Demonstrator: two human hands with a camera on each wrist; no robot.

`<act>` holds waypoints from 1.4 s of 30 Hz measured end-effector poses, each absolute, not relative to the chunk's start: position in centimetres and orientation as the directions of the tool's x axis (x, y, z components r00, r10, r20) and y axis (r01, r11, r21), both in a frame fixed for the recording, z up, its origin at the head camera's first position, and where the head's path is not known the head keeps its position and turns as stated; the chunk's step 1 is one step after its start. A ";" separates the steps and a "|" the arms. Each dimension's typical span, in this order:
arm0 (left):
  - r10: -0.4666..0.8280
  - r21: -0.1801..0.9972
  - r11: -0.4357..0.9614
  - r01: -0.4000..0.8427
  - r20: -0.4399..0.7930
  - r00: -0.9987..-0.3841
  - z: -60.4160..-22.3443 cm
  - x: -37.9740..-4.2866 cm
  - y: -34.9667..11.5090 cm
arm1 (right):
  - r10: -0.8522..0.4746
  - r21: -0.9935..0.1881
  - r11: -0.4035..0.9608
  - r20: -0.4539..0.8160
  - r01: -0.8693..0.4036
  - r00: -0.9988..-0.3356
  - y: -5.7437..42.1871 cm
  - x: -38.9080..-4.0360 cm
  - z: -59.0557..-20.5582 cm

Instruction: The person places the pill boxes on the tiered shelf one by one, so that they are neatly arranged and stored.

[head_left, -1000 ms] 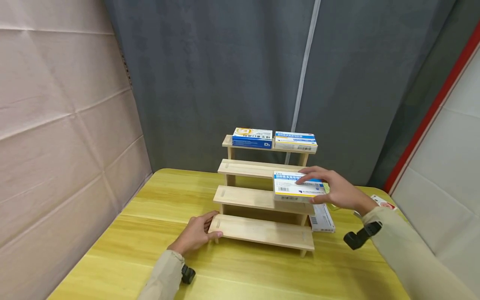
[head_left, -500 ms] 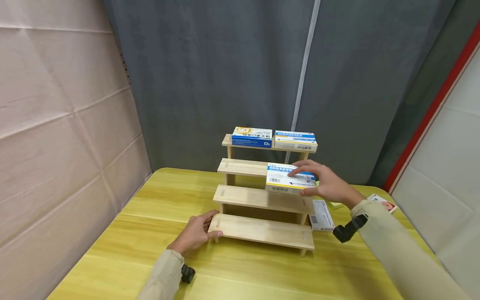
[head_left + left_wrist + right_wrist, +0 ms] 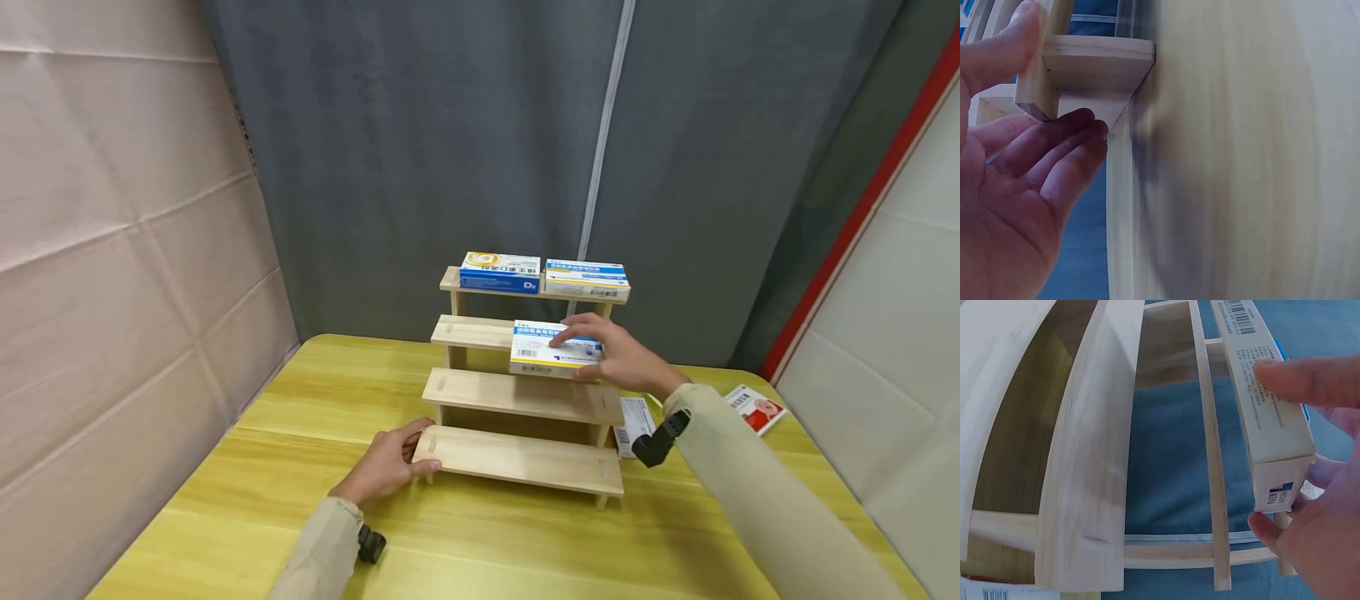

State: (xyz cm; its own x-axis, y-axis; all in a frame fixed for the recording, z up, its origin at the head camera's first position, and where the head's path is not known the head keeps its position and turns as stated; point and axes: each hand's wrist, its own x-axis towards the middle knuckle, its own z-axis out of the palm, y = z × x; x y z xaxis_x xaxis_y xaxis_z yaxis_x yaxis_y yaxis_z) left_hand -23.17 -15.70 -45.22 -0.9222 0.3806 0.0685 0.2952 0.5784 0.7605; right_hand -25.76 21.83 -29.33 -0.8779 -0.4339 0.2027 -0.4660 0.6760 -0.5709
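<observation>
A pale wooden stand with stepped shelves stands on the table. My left hand grips the left end of its lowest shelf; in the left wrist view the thumb lies on top and the fingers curl beneath. My right hand holds a white and blue medicine box, thumb on its front side and fingers over its top. In the head view the box overlaps the second shelf from the top. The right wrist view shows its long printed side close beside the shelf edge.
On the top shelf sit a blue and white vitamin D box and another white-blue medicine box. Right of the stand, a white box lies on the table, and a red and white box lies farther right. A grey curtain hangs behind.
My right hand has carried the medicine box left and slightly up, from in front of the third shelf to the second. The left hand keeps its grip on the lowest shelf.
</observation>
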 end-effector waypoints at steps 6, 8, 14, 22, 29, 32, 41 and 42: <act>0.388 0.731 0.604 0.316 0.076 -0.918 -45.1 -23.2 -15.7 | -0.439 -0.580 0.667 0.202 -0.468 -0.876 21.2 -26.5 -29.1; 0.388 0.719 0.616 0.322 0.079 -0.918 -45.0 -23.2 -15.6 | -0.442 -0.593 0.657 0.197 -0.465 -0.875 20.9 -26.7 -29.0; 0.376 0.713 0.630 0.308 0.067 -0.924 -44.6 -23.0 -15.6 | -0.460 -0.614 0.629 0.199 -0.476 -0.865 19.7 -27.4 -29.0; 0.364 0.710 0.642 0.289 0.049 -0.930 -44.6 -23.0 -15.7 | -0.440 -0.603 0.628 0.246 -0.491 -0.864 17.3 -28.5 -29.4; 0.370 0.684 0.660 0.311 0.065 -0.927 -44.6 -23.0 -15.4 | -0.436 -0.595 0.642 0.236 -0.484 -0.868 16.3 -28.9 -29.6; 0.365 0.674 0.671 0.310 0.064 -0.929 -44.7 -23.1 -15.4 | -0.438 -0.591 0.646 0.233 -0.484 -0.869 16.0 -29.0 -29.5; 0.378 0.666 0.668 0.330 0.078 -0.922 -44.7 -23.2 -15.5 | -0.462 -0.591 0.628 0.239 -0.506 -0.854 14.5 -29.6 -29.7; 0.381 0.662 0.671 0.334 0.080 -0.921 -44.7 -23.2 -15.5 | -0.466 -0.589 0.629 0.237 -0.507 -0.853 14.3 -29.6 -29.7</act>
State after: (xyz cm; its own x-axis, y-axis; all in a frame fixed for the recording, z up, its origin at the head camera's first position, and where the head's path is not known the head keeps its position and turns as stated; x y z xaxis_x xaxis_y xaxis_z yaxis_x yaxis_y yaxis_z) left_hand -23.21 -15.49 -44.69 -0.9213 0.3807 0.0798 0.3344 0.6705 0.6623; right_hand -29.58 14.32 -29.72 -0.8527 -0.4656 0.2370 -0.5071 0.6287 -0.5895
